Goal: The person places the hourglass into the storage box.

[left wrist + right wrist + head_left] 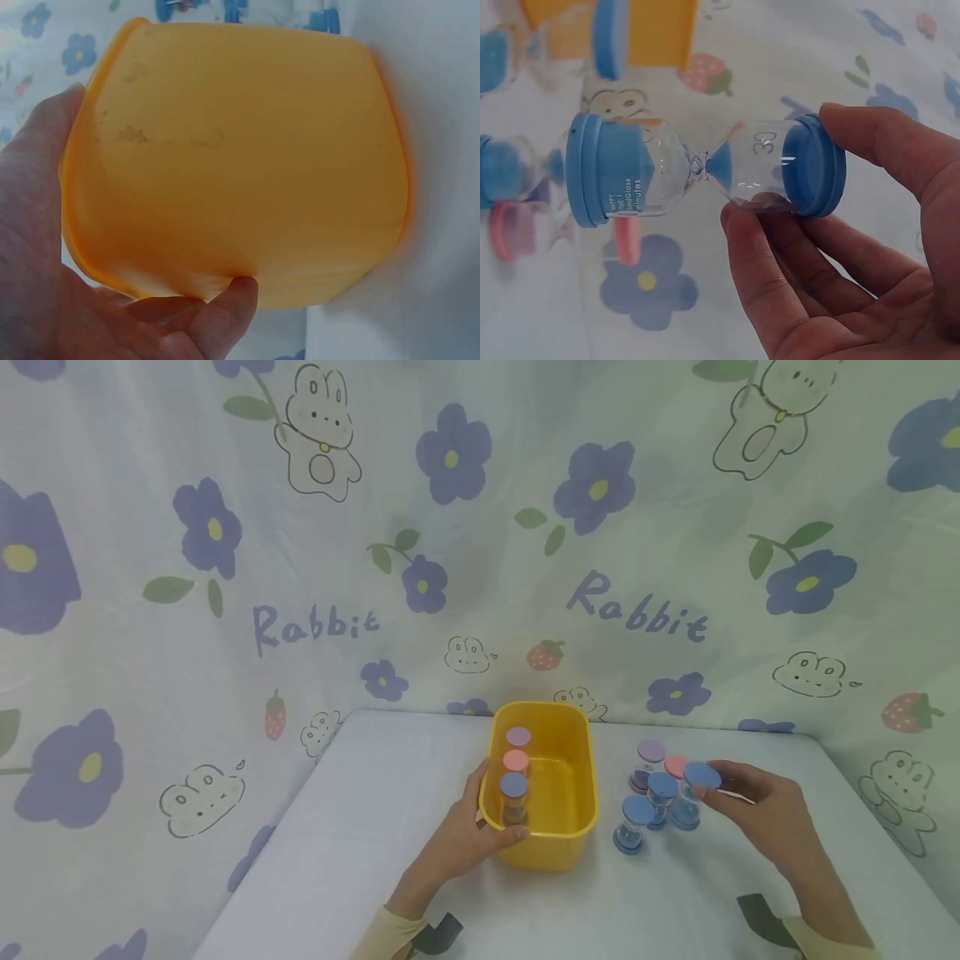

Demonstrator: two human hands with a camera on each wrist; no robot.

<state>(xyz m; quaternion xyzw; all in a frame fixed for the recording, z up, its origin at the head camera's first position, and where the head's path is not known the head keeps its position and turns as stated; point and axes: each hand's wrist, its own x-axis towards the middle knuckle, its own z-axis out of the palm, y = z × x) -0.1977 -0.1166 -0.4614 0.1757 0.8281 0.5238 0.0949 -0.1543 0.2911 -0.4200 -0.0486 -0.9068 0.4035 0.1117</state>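
My left hand (459,837) grips the near left corner of a yellow plastic bin (543,853), thumb over the rim and fingers along the outer side. Three sand timers stand in a row along the bin's left side: one blue-capped (514,787), one pink-capped (516,761), one purple-capped (518,736). To the right, my right hand (772,810) pinches a blue sand timer (589,171) by its upper cap, thumb on one side and fingertips on the other. Blue sand shows in both of its glass bulbs, and "30" is printed on one.
Beside the held timer stand two more blue sand timers, one in front (637,811) and one behind it (662,786). A pink-capped one (677,766) and a purple-capped one (651,751) stand farther back. A printed rabbit-and-flower curtain (480,543) hangs behind the white table (375,777).
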